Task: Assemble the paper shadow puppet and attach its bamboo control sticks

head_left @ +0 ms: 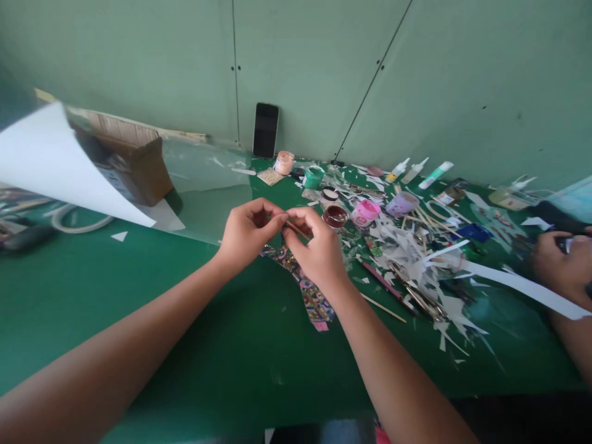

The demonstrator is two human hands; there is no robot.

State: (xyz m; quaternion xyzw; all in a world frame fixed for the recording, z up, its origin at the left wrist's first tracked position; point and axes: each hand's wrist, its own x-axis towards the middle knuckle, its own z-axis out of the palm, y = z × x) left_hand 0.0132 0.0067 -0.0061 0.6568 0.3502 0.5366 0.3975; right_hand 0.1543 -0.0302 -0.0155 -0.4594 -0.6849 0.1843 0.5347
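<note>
Above the green tabletop, my left hand (250,231) and my right hand (317,243) meet with their fingertips almost touching. A thin wooden stick (298,232) lies in the pinch of my right hand. My left thumb and forefinger are pressed together at the stick's upper end; what they hold is too small to make out. Under and behind my hands is a flat, multicoloured patterned piece (314,299) with a pink tip, partly hidden by my right hand. Nearby stand open paint jars: dark red (335,216), pink (365,213) and green (313,177).
White paper scraps (398,240), tweezers-like metal tools (423,296) and a dark pink pencil (383,283) clutter the right. A phone (266,129) leans on the wall. Left are a cardboard box (143,166) and curled white sheet (60,160). Another person's hand (562,262) is far right.
</note>
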